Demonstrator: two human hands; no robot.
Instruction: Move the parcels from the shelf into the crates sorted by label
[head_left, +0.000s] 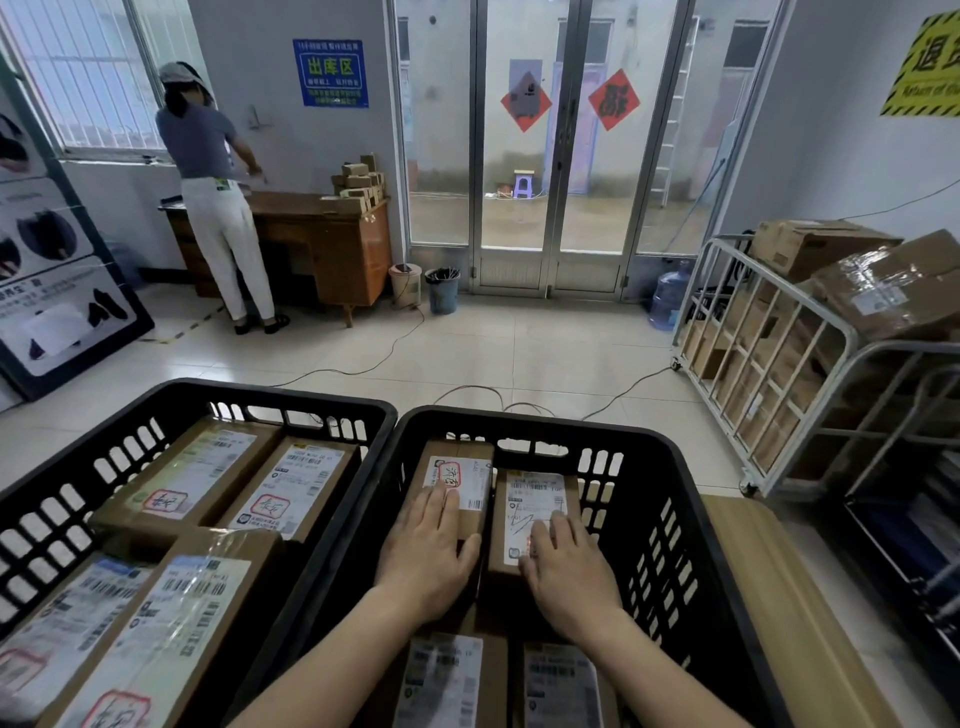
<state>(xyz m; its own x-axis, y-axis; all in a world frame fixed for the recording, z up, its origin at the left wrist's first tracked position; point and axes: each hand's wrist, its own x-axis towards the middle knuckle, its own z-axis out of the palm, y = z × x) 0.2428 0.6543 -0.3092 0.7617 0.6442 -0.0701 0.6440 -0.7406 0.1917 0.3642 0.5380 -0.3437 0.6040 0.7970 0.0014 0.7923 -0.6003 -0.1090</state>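
Observation:
Two black plastic crates stand side by side in front of me. The left crate (67, 467) holds several labelled cardboard parcels (291, 488). In the right crate (670, 499), my left hand (428, 551) lies flat on a brown parcel (460, 467) with a red-circled label. My right hand (563, 566) rests with straight fingers on the neighbouring parcel (535, 499), which has a white label. Two more parcels (447, 680) lie near me in the same crate, partly hidden by my forearms.
A metal cage trolley (769, 374) full of cardboard boxes stands at the right. A person (213, 192) works at a wooden desk (332, 244) by the far wall. Cables (467, 389) run across the tiled floor. A water bottle (670, 296) and bins (442, 290) stand by glass doors.

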